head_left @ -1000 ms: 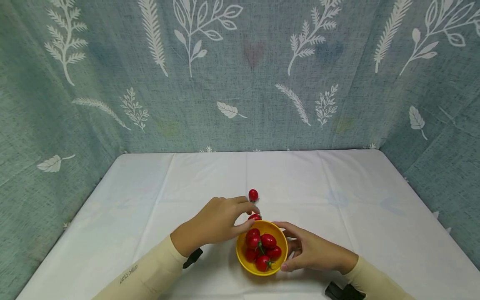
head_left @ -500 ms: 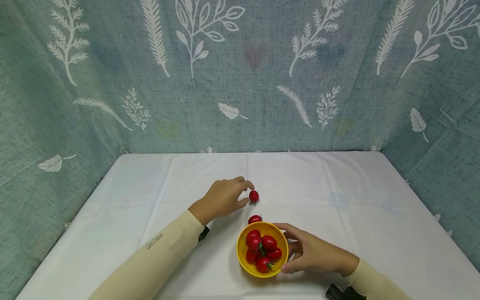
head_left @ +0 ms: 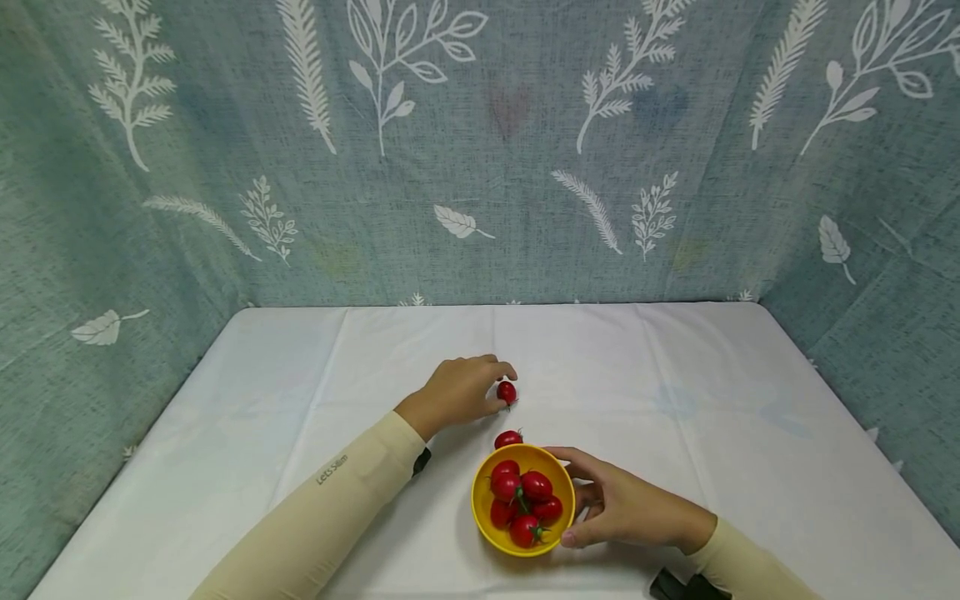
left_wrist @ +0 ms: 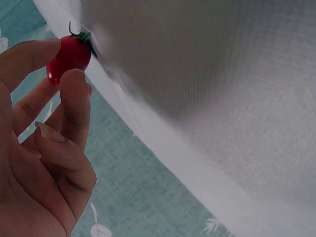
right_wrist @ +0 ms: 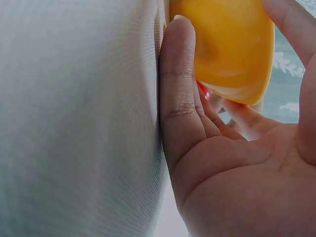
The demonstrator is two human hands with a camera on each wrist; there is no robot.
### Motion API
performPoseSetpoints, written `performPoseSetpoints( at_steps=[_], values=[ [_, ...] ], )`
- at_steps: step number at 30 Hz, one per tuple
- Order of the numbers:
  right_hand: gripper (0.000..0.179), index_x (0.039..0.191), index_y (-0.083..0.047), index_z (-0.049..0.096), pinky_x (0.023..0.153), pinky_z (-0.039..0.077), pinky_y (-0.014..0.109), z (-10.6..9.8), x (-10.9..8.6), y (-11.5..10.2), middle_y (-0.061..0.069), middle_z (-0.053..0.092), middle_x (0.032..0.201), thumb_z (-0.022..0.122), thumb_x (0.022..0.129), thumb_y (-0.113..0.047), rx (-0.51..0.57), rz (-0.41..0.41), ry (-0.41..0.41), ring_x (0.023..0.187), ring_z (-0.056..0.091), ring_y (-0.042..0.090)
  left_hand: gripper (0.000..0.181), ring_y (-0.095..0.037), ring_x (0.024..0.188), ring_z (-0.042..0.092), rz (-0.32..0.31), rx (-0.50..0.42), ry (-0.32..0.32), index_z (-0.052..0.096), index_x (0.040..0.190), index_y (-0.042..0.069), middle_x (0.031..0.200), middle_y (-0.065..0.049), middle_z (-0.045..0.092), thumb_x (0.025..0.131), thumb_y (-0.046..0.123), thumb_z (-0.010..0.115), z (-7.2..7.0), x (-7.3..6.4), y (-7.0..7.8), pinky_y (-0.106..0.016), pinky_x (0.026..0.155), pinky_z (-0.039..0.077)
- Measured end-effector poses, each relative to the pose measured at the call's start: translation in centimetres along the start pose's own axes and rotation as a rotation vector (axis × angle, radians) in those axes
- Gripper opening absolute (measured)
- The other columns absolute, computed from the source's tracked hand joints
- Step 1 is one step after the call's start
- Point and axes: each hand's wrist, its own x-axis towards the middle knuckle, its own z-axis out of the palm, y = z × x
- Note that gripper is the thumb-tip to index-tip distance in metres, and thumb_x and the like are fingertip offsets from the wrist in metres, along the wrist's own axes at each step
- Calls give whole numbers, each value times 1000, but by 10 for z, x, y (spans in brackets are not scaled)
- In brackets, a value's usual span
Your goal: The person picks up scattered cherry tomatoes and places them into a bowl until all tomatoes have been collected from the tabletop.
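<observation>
A small red cherry tomato (left_wrist: 70, 58) with a green stem is pinched between the thumb and fingers of my left hand (head_left: 459, 392), beyond the bowl on the white cloth. The left wrist view shows the other fingers of that hand curled in below it. My right hand (head_left: 626, 502) holds the side of a yellow bowl (head_left: 480, 523), thumb at the near rim and index finger at the far rim. In the right wrist view the bowl's wall (right_wrist: 229, 44) sits between thumb and fingers. Several cherry tomatoes (head_left: 525, 530) lie inside the bowl.
Another cherry tomato (head_left: 508, 438) lies on the cloth right at the bowl's far rim, partly hidden by it. The white cloth (head_left: 720, 400) covers the table. A green leaf-patterned curtain (head_left: 525, 183) stands behind and at both sides.
My left hand has moved away from the bowl's far rim to the farther cherry tomato, and its thumb and fingers have closed on it. The right hand and bowl have stayed in place.
</observation>
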Motion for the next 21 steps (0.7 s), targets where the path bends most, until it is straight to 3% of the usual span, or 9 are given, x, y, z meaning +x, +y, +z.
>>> performPoseSetpoints(
  at_steps=[21],
  values=[
    [87,154,-20,30,84,58,26,1,0,0,21,44,150,81,84,-15,-1,-5,2,106,70,26,29,-9,80,60,-18,-1,9,70,112,22,96,6,70,86,30,79,7,2,-2,-29,71,53]
  ],
)
